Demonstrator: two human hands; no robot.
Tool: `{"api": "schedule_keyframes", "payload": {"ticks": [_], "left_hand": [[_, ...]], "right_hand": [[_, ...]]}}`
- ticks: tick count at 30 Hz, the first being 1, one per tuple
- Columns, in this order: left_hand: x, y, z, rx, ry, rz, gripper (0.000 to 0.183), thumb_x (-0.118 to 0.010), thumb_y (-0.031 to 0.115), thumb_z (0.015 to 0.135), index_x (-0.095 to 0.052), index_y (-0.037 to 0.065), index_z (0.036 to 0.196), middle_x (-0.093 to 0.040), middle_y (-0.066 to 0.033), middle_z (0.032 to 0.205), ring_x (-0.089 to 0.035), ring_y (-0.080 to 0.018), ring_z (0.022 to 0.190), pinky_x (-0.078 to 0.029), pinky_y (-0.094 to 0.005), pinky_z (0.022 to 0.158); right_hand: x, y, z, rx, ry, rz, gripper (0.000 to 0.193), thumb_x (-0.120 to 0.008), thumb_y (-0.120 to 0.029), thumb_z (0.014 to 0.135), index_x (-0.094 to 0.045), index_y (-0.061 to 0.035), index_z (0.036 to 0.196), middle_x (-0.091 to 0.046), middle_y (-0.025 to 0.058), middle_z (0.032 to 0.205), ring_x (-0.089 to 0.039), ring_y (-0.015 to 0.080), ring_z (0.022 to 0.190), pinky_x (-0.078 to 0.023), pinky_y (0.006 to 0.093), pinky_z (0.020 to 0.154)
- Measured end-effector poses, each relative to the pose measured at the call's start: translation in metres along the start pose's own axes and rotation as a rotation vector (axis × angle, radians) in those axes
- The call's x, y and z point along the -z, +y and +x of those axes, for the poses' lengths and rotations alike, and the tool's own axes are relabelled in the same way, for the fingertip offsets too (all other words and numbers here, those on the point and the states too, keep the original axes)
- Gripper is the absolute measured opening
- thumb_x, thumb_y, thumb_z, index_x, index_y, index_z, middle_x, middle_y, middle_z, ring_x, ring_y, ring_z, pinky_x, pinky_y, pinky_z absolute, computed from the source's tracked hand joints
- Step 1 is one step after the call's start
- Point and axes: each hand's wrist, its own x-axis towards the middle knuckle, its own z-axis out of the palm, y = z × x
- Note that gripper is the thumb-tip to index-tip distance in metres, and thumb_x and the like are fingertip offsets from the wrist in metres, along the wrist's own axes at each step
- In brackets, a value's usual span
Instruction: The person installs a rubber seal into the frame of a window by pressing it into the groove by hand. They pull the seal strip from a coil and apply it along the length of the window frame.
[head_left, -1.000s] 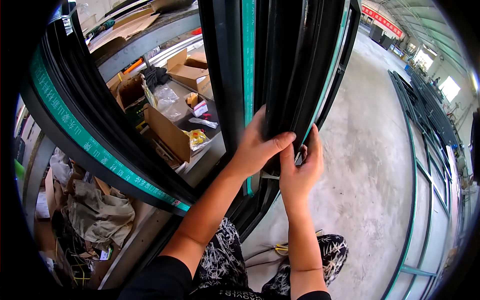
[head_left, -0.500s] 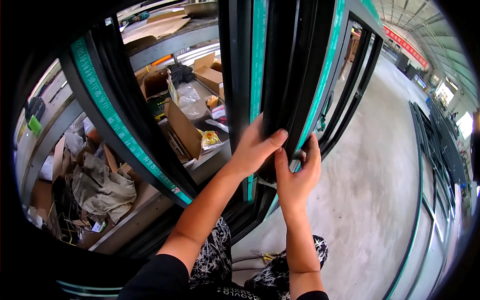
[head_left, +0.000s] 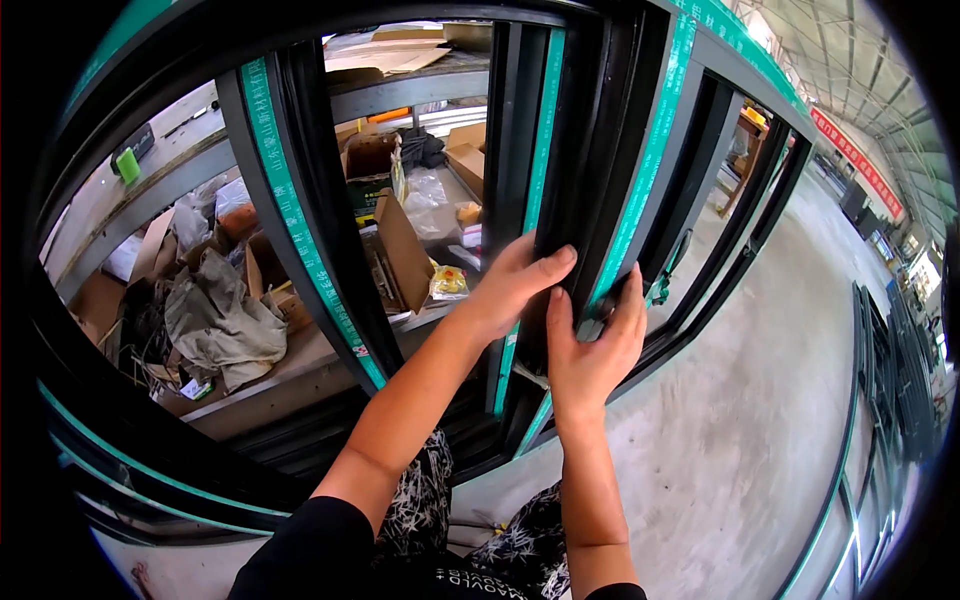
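A large dark window frame, with strips of green protective tape, stands upright before me. My left hand grips a black upright of it, with the thumb across the front and most fingers hidden behind the profile. Close beside it, my right hand holds the taped upright on its outer side, thumb toward the left and fingers along the right face. The two thumbs nearly meet. A small part between the right thumb and fingers is too covered to make out.
Behind the frame, a shelf carries cardboard boxes, plastic bags and a crumpled grey cloth. More dark frames lean at the far right beyond the concrete floor.
My view has tilted and shifted, so more of the frame's top and left side shows. Both hands stay at the same upright; my right fingers look straighter than before.
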Motion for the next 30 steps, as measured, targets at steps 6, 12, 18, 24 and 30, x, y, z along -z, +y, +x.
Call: {"api": "schedule_keyframes", "payload": {"ticks": [6,12,18,24,30], "left_hand": [[-0.011,0.0,0.002,-0.045,0.055,0.049,0.058,-0.073,0.034,0.096,-0.053,-0.002,0.137,-0.063,-0.0076,0.125,-0.058,-0.0148,0.112,-0.048,-0.0311,0.097],[0.009,-0.004,-0.001,0.066,-0.043,0.06,0.056,-0.073,0.028,0.096,-0.052,-0.002,0.138,-0.063,-0.0066,0.125,-0.057,-0.0139,0.112,-0.047,-0.0307,0.097],[0.016,-0.017,-0.004,0.025,-0.017,-0.003,0.05,-0.073,0.021,0.094,-0.054,-0.003,0.133,-0.063,-0.0075,0.124,-0.06,-0.0151,0.11,-0.049,-0.0301,0.096],[0.009,-0.018,-0.006,0.011,0.019,-0.033,0.052,-0.076,0.015,0.09,-0.056,-0.001,0.136,-0.067,-0.0095,0.127,-0.064,-0.0175,0.113,-0.052,-0.0352,0.099],[0.009,-0.01,-0.003,0.051,0.005,-0.092,0.052,-0.075,0.02,0.091,-0.054,-0.004,0.133,-0.065,-0.0091,0.12,-0.062,-0.0157,0.107,-0.05,-0.0319,0.095]], "right_hand": [[-0.004,0.006,0.004,0.097,0.049,-0.051,0.073,-0.084,-0.022,0.077,-0.054,0.0078,0.137,-0.066,0.0196,0.102,-0.063,0.0371,0.088,-0.052,0.0432,0.078],[-0.002,0.01,-0.003,0.009,0.001,0.026,0.077,-0.083,-0.02,0.078,-0.049,0.0086,0.141,-0.066,0.0223,0.112,-0.065,0.0399,0.097,-0.053,0.0434,0.084],[-0.001,0.003,-0.004,-0.032,-0.025,0.053,0.075,-0.08,-0.017,0.077,-0.049,0.0081,0.141,-0.065,0.0247,0.118,-0.065,0.0414,0.103,-0.053,0.0439,0.088],[-0.001,0.005,-0.005,0.006,-0.008,-0.016,0.076,-0.081,-0.019,0.077,-0.049,0.0094,0.14,-0.066,0.0249,0.117,-0.066,0.0413,0.103,-0.053,0.0443,0.089],[0.001,-0.003,0.0,-0.068,-0.012,0.038,0.075,-0.082,-0.022,0.078,-0.051,0.0105,0.138,-0.067,0.024,0.118,-0.066,0.0398,0.103,-0.053,0.0429,0.089]]}}
